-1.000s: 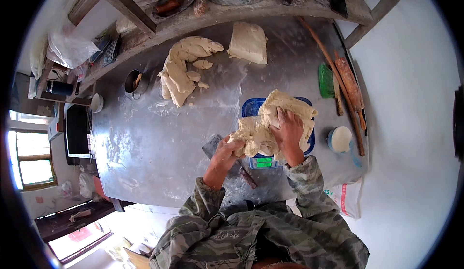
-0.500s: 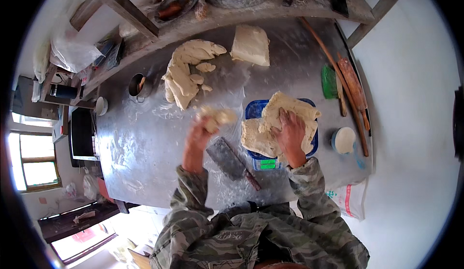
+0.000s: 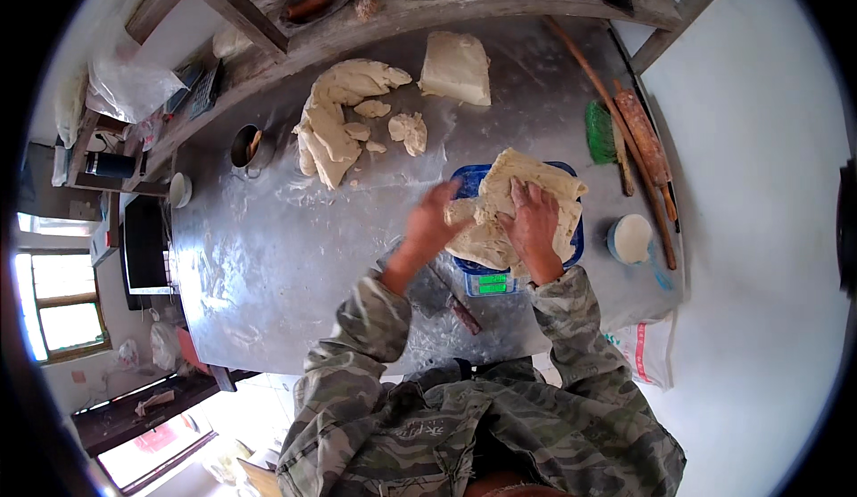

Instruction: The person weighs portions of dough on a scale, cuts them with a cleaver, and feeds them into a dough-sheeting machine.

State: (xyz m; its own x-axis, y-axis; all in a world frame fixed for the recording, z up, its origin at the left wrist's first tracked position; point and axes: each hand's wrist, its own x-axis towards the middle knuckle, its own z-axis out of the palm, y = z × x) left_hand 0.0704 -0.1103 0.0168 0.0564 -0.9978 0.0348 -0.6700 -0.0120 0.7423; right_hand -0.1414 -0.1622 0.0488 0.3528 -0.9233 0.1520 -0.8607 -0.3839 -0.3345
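A thick slab of pale dough (image 3: 500, 189) lies across a blue tray (image 3: 576, 252), which sits on a scale with a lit green display (image 3: 493, 284). Flat on top of the dough rests my right hand (image 3: 534, 225), fingers spread. My left hand (image 3: 430, 222), slightly blurred, is at the slab's left edge with thumb and fingers apart and nothing seen in its grasp. Partly under my left forearm is a broad dough cutter with a dark handle (image 3: 464, 316). Farther back lie a long curved mass of dough (image 3: 330, 122), several small lumps and a loose dough chunk (image 3: 408, 133).
A block of dough (image 3: 455, 69) lies at the table's back. Rolling pins (image 3: 643, 136), a green brush (image 3: 600, 131) and a bowl of white powder (image 3: 631, 238) line the right side. A metal pot (image 3: 250, 151) stands left, below a wooden shelf (image 3: 420, 17).
My left hand has let go of a dough chunk, which now lies beside the small lumps, and has moved right to the slab. My right hand stays on the dough.
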